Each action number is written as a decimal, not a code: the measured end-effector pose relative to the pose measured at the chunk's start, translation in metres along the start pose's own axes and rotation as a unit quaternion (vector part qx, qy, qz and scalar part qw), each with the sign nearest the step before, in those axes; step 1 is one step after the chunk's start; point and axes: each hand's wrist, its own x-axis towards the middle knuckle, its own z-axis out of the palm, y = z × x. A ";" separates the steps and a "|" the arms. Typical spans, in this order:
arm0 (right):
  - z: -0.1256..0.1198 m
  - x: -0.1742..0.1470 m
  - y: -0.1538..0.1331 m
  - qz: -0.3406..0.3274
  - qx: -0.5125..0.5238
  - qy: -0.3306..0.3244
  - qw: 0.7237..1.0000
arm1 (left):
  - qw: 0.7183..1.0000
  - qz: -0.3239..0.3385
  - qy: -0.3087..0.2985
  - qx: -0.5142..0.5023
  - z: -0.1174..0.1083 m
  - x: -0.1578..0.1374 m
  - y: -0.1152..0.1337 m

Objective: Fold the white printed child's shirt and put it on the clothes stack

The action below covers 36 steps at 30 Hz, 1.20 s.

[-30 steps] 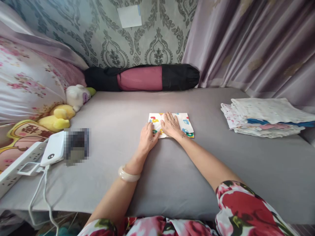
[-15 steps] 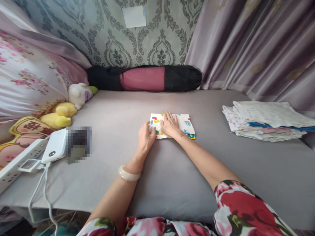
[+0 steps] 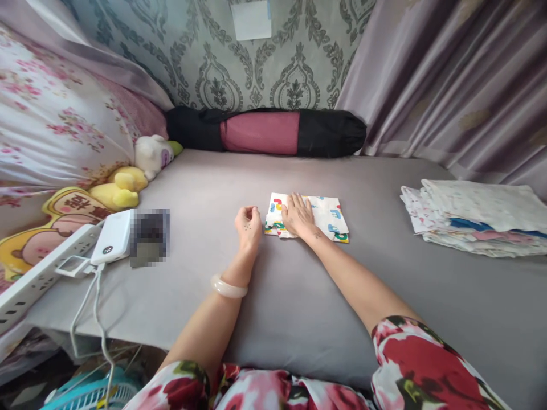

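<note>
A folded white cloth [image 3: 331, 212] printed with colourful figures lies flat on the grey sheet [image 3: 316, 319] in front of me. My right hand [image 3: 298, 215] rests palm down on its middle, fingers stretched out. Left of the cloth, and apart from it, is my left hand [image 3: 248, 225], its fingers curled in towards the thumb with nothing seen in them. The cloth's lower left corner looks uneven, with green and yellow print showing at its lower edge.
A stack of folded cloths [image 3: 482, 213] sits at the right. Along the wall lies a black and pink rolled bag [image 3: 260, 132]. Plush toys [image 3: 117, 188], a white power bank [image 3: 111, 236] and a power strip [image 3: 47, 273] with cables line the left side.
My left hand has come off the cloth and moved left, its fingers curled. My right hand stays flat on the cloth. The view has shifted slightly left.
</note>
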 end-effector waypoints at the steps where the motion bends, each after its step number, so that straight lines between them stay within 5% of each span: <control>1: 0.000 0.000 -0.001 0.002 0.000 -0.001 1.000 | 1.000 -0.014 0.004 -0.012 0.000 0.001 -0.001; 13: 0.006 -0.008 -0.039 -0.055 0.028 -0.024 0.998 | 0.999 -0.032 0.011 -0.024 0.000 0.008 -0.012; 28: 0.003 -0.008 -0.033 -0.055 0.078 -0.063 0.993 | 0.992 0.053 -0.031 0.108 0.003 0.001 -0.008; 31: -0.002 -0.010 -0.017 -0.053 0.072 -0.025 0.996 | 0.962 0.159 -0.077 0.207 0.004 -0.008 -0.003; 36: -0.009 -0.016 0.011 -0.030 0.023 -0.007 0.999 | 0.860 0.317 -0.197 0.349 0.012 -0.029 0.002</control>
